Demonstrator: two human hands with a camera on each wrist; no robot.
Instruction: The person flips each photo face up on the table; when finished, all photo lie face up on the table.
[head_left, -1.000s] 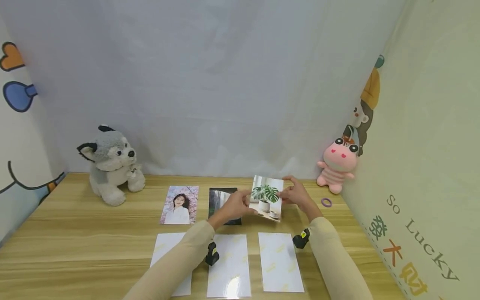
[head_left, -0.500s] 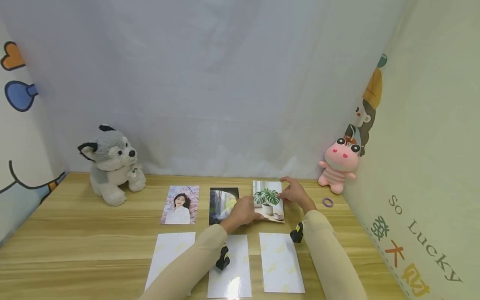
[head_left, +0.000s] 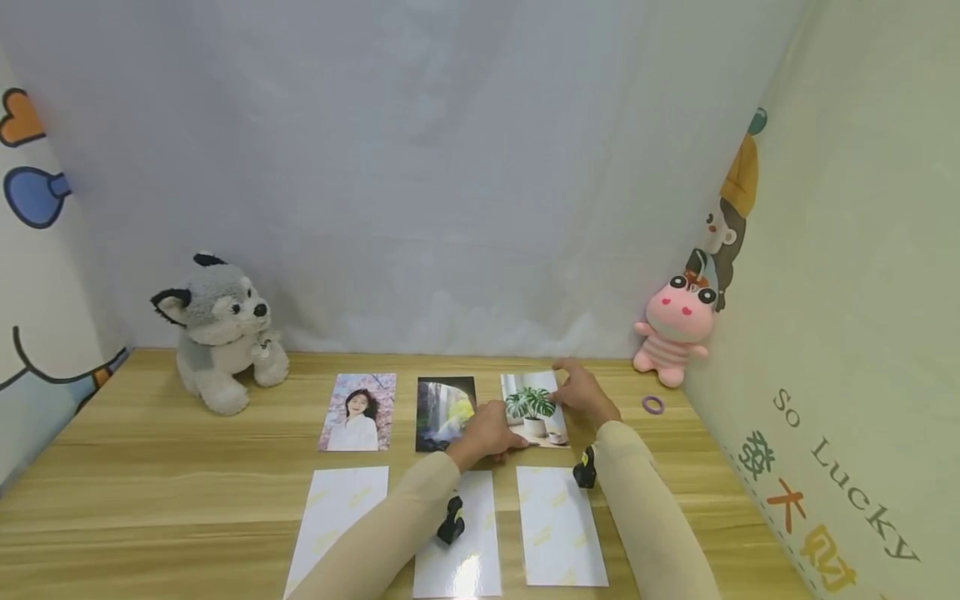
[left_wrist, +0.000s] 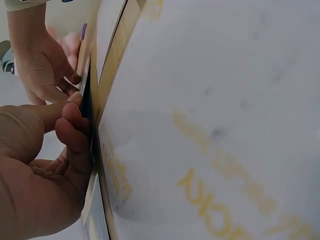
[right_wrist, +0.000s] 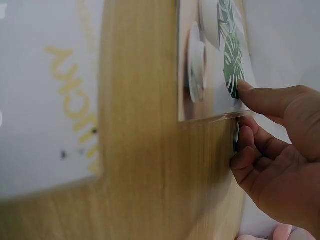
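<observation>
Plant picture (head_left: 534, 412) has come down closer to the table (head_left: 150, 500)

Since the earliest frame, it has dropped from a raised, tilted pose to a nearly level one at the right end of the far row, and both hands have come down with it. Whether it now lies fully flat is hard to tell.

At its near left corner the left hand (head_left: 486, 429) pinches the edge, thumb on top. On the right side, toward the far corner, the right hand (head_left: 587, 396) pinches too, its thumb on the printed face and other fingers curled at the edge.

Just left of it lies the waterfall picture (head_left: 442, 408), partly covered by the left hand in the head view; farther left is the portrait picture (head_left: 356, 412). Three white sheets (head_left: 558, 525) form the near row. Right of the right hand lies a purple ring (head_left: 652, 405), near the pink toy (head_left: 675, 325).

As for handling, the plant picture looks thin, light and fairly stiff, though it would probably bend if squeezed from both sides. Its glossy face may be slippery and could take fingerprints, so the edges and opposite corners seem the best places to hold, with a light pinch.
</observation>
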